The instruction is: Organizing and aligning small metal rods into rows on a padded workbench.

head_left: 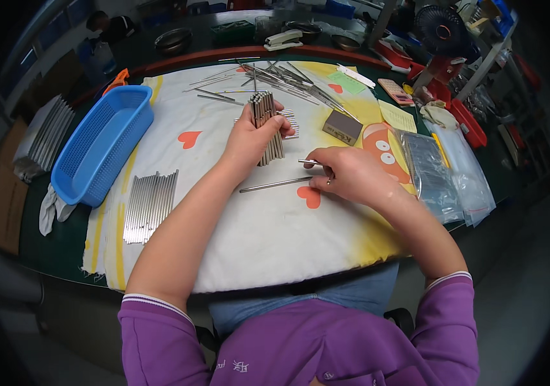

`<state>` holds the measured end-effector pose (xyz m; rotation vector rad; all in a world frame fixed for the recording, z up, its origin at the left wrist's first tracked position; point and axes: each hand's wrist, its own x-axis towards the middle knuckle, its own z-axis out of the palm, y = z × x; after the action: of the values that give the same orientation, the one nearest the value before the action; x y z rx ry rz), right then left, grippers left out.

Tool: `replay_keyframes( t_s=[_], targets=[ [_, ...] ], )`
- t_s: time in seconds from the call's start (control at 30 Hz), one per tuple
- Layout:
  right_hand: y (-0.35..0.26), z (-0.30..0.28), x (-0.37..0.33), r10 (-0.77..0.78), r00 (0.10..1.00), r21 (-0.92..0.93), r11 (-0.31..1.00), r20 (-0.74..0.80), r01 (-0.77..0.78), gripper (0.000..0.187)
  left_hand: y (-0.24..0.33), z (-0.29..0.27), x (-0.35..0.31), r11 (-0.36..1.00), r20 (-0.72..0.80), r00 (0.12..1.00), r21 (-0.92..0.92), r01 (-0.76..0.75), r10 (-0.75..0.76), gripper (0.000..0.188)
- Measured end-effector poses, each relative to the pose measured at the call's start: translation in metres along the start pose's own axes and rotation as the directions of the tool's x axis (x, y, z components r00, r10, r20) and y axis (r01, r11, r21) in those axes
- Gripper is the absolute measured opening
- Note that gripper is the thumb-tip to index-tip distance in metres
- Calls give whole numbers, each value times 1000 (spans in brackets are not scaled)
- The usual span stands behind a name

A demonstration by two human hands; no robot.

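- Seen from above, the left hand (250,137) was wrapped round an upright bundle of metal rods (264,110) over the white cloth (243,251).
- At its four o'clock, the right hand (353,171) pinched one rod (307,161) in its fingers; another rod (275,185) lay at the fingertips, whether gripped I couldn't tell.
- From the left hand, loose rods (291,85) lay at one o'clock, a brown block (341,127) at three, a row of rods (149,209) at eight, a blue basket (102,143) at nine.
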<state>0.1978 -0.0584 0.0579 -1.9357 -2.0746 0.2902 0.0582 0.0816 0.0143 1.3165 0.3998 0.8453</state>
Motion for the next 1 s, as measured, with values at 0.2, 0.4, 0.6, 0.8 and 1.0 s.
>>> replay_keyframes(
  t_s=[0.2, 0.4, 0.6, 0.8, 1.0],
  targets=[
    [11, 10, 5, -41, 998, -108, 993, 53, 47, 19, 2, 4, 0, 1000, 9, 1000, -4, -2, 2, 23],
    [27, -8, 16, 113, 980, 81, 992, -163, -100, 22, 8, 5, -3, 998, 55, 997, 47, 50, -53, 20],
    [39, -8, 39, 239, 934, 407, 906, -266, -116, 20, 3, 5, -2, 997, 131, 991, 75, 30, -40, 18],
    [40, -5, 47, 270, 920, 575, 816, -285, -61, 16, 6, 6, -3, 989, 97, 995, 151, 4, -19, 17],
    [42, -5, 49, 317, 907, 783, 622, -277, 22, 13, 8, 5, -3, 991, 153, 988, 137, 8, -29, 16]
  ],
)
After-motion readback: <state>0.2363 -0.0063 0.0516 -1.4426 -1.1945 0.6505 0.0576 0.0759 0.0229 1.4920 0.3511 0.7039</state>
